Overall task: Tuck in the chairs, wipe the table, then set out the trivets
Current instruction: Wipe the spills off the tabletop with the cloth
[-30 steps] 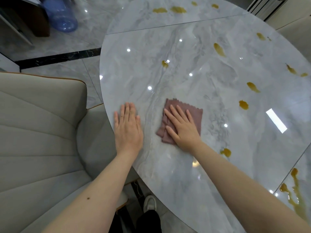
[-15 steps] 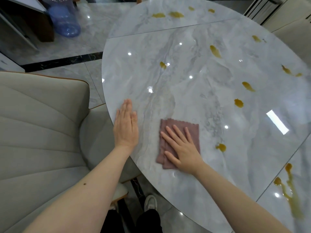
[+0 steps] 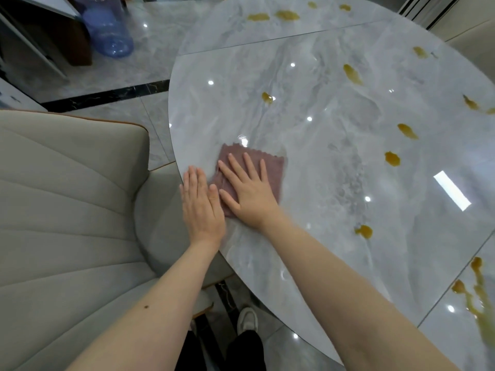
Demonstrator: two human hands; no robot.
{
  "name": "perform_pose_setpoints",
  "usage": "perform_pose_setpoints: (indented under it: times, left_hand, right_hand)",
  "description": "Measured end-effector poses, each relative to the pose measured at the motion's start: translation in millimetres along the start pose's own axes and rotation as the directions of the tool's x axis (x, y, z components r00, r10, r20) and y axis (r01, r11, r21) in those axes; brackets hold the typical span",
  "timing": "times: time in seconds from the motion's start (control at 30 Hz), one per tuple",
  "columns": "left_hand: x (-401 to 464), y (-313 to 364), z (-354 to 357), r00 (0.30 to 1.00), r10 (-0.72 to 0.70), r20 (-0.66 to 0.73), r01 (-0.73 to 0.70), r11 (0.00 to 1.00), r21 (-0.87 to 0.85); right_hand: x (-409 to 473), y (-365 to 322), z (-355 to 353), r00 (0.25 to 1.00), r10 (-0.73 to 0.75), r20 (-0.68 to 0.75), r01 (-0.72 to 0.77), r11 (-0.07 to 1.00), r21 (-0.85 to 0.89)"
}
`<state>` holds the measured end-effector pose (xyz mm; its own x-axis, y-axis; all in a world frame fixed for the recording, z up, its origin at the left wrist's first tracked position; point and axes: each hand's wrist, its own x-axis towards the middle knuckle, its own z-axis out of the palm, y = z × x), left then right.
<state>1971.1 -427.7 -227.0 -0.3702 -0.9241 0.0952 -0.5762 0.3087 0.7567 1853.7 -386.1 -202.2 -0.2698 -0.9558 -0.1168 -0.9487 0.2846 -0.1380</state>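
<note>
From the head camera there is one round marble table (image 3: 334, 162), one mauve cloth (image 3: 263, 163), one cream padded chair (image 3: 67, 210) plainly shown at the left with its seat pushed partly under the rim, and a pale edge of what may be a second chair at the far right, too cropped to tell. Amber spills (image 3: 392, 158) dot the tabletop: at least a dozen separate blots, plus a long runny streak at the lower right edge. Two hands are in view. The right hand (image 3: 250, 192) lies flat on the cloth with fingers straight and spread wide, pressing it to the marble close to the near-left rim. The left hand (image 3: 202, 204) lies flat on the bare table just beside it, fingers straight and held together, thumb almost touching the right hand's thumb; it holds nothing. Both forearms reach in from the bottom of the frame, the right one crossing the table's near edge. On the floor beyond the table lies a blue translucent water jug (image 3: 107, 33) beside dark furniture. A white shoe (image 3: 247, 321) shows below the rim. No trivets are seen.
</note>
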Motion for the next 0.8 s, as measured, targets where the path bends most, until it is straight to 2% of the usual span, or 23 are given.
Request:
perform_pose_setpoints:
  times: [0.13,0.2,0.27,0.33,0.43,0.53,0.63,0.8]
  left_hand:
    - [-1.1,4.1,-3.4,0.999,0.022,0.027,-0.027,0.977,0.209]
    - [-1.4,8.0,-6.5,0.992,0.058,0.109,-0.096,0.921,0.378]
    - [-2.9,16.0,-6.8,0.965,0.137,0.224,-0.233,0.839,0.492]
    - [-7.3,29.8,0.4,0.920,0.219,0.324,-0.367,0.774,0.517]
    - [-20.9,58.3,20.9,0.856,0.256,0.450,-0.482,0.709,0.514]
    - [-34.2,75.3,44.4,0.815,0.232,0.530,-0.518,0.702,0.488]
    - [-44.7,84.0,62.0,0.791,0.236,0.565,-0.537,0.709,0.457]
    - [-50.8,87.9,74.6,0.805,0.246,0.539,-0.540,0.681,0.495]
  right_hand:
    - [-73.5,18.9,7.8,1.000,-0.016,0.010,0.017,1.000,-0.011]
    - [-113.1,39.8,9.7,0.998,0.068,0.017,-0.068,0.998,-0.008]
    - [-145.1,58.2,9.3,0.986,0.167,0.028,-0.167,0.986,-0.018]
    - [-168.1,66.8,10.0,0.970,0.240,0.038,-0.240,0.971,-0.021]
    - [-200.2,67.6,12.4,0.956,0.292,0.040,-0.291,0.957,-0.012]
    - [-231.5,79.0,14.2,0.943,0.330,0.051,-0.331,0.944,0.001]
    - [-247.8,96.4,13.0,0.898,0.438,0.031,-0.439,0.898,0.023]
    - [-215.5,134.7,4.4,0.806,0.592,0.008,-0.591,0.806,0.035]
